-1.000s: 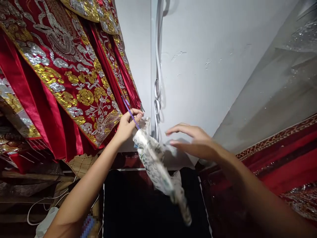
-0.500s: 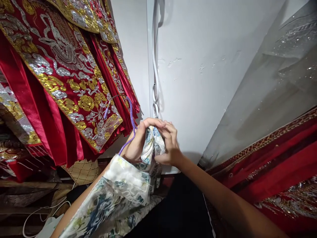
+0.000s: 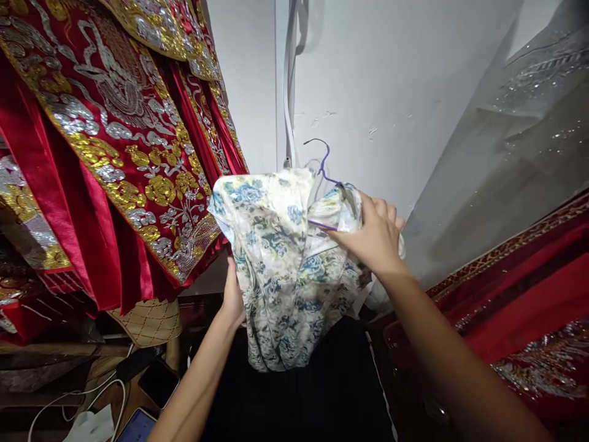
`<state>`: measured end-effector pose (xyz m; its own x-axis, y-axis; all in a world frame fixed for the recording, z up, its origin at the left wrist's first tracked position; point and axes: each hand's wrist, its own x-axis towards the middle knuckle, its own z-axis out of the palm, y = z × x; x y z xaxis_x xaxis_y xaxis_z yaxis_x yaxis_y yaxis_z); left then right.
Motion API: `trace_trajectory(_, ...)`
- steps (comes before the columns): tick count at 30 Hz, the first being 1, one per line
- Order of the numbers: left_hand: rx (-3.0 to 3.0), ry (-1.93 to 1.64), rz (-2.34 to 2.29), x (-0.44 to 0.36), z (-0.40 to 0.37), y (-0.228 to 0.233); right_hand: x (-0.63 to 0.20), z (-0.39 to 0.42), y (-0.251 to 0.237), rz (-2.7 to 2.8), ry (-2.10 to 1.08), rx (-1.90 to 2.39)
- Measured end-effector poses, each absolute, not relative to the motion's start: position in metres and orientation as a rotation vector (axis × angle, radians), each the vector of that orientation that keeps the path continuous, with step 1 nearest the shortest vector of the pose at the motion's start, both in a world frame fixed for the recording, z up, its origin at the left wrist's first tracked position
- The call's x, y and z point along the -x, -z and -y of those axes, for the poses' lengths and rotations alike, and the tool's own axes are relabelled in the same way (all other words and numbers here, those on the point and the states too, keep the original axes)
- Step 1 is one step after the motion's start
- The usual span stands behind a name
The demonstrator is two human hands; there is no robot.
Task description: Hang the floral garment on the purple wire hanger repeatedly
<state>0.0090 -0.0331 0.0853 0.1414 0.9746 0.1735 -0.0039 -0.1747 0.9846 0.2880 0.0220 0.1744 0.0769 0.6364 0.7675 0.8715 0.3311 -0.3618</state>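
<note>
While the floral garment [image 3: 276, 270] looks half seated on the purple hanger [image 3: 321, 169], its bunched shoulder [image 3: 330, 207] is gripped by the right hand [image 3: 378, 238], the left hand's [image 3: 234, 299] hold hidden.

The bare left forearm [image 3: 200, 380] rises from the bottom edge to the left hand [image 3: 234, 298], thumb upright, fingers hidden, just left of centre. From the lower right, the right forearm [image 3: 437, 337] slants up to the right hand [image 3: 377, 236], fingers curled, thumb pointing left.
</note>
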Motion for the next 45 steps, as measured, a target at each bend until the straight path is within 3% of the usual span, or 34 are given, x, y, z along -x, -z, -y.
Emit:
trace_trajectory(7, -0.754, -1.418, -1.0, -0.035, 0.073, -0.02, -0.263, -0.007, -0.172, 1.93, 0.148, 1.095)
trace_trajectory(12, -0.573, -1.42, -0.995, -0.048, 0.09, 0.005, -0.25, 0.038, -0.107, 1.706, -0.199, 0.931)
trace_trajectory(15, -0.512, -1.389, -0.987, -0.051, 0.093, 0.01, -0.235, 0.055, -0.048, 1.237, -0.587, 1.099)
trace_trajectory(18, -0.501, -1.348, -0.943, -0.056, 0.095, 0.004, -0.219, 0.062, -0.009, 1.362, -1.128, 1.172)
trace_trajectory(21, -0.497, -1.372, -0.915, -0.062, 0.096, 0.003, -0.211, 0.063, 0.0, 1.53, -1.326, 1.092)
trace_trajectory(24, -0.499, -1.48, -0.997, -0.067, 0.096, 0.014, -0.213, 0.062, -0.003, 1.575, -1.301, 1.097)
trace_trajectory(29, -0.986, -2.109, -1.528, -0.079, 0.098, 0.037, -0.222, 0.066, -0.003, 1.526, -1.283, 1.173)
trace_trajectory(32, -1.537, -1.795, -1.423, -0.09, 0.093, 0.036, -0.227, 0.069, -0.006, 1.555, -1.376, 1.137)
trace_trajectory(36, -1.604, -1.643, -1.312, -0.106, 0.077, 0.03, -0.235, 0.049, -0.031, 1.531, -1.445, 1.119)
trace_trajectory(40, -1.69, -1.604, -1.323, -0.115, 0.066, 0.043, -0.244, 0.004, -0.102, 1.187, -1.261, 0.986)
trace_trajectory(45, -1.726, -1.481, -1.297, -0.105, 0.062, 0.055, -0.236, -0.022, -0.192, 1.242, -1.134, 0.772)
